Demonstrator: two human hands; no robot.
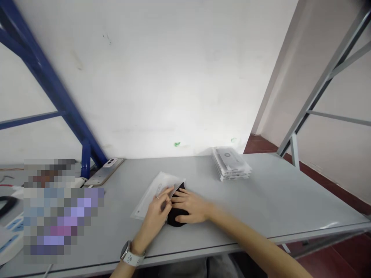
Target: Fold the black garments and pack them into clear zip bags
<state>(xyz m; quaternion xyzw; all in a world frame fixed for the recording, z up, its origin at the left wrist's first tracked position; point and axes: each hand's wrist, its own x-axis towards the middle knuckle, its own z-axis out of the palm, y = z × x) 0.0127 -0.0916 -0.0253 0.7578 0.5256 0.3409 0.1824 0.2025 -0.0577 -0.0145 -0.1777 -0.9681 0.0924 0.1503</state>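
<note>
A translucent plastic bag (145,202) with faint lettering lies flat on the table. My left hand (159,210), with a watch on its wrist, pinches the bag's edge at its right side. Partly at that edge is a folded black cloth item (176,219), whose exact kind I cannot tell. My right hand (189,206) lies over the black item with its fingers stretched out and spread, the fingertips at the bag's edge. The bag's opening and part of the black item are hidden by my hands.
On the grey table (278,200), a stack of filled plastic bags (232,162) stands at the back right. A phone (106,172) lies by the blue metal post (55,85). Power strips (13,239) and cables are at the left, beside a blurred-out area. A white wall rises behind.
</note>
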